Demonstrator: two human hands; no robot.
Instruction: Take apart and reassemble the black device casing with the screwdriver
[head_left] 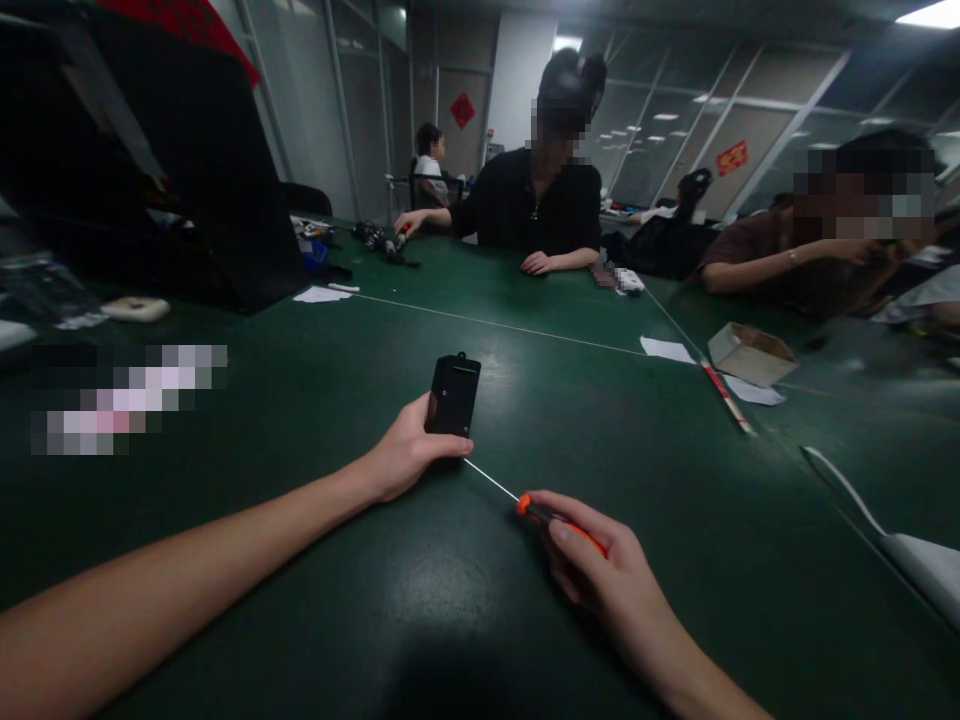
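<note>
My left hand (411, 446) grips a flat black rectangular case (454, 394) by its lower left edge, thumb across the bottom. Small screws dot the face of the case, and a little tab sticks up from its top. In my right hand (600, 550) is a screwdriver (564, 522) with an orange and black handle. Its long thin shaft points up and left, and the tip reaches the bottom edge of the case near my left thumb. Whether the tip touches a screw I cannot tell.
Green table (315, 600) beneath my hands. A black panel-like object (225, 200) stands at left, and a small open box (752, 352) at right. Paper slips (667, 349) and a red-and-white stick (726, 396) lie nearby. One person (525, 200) sits opposite, another (780, 250) at right.
</note>
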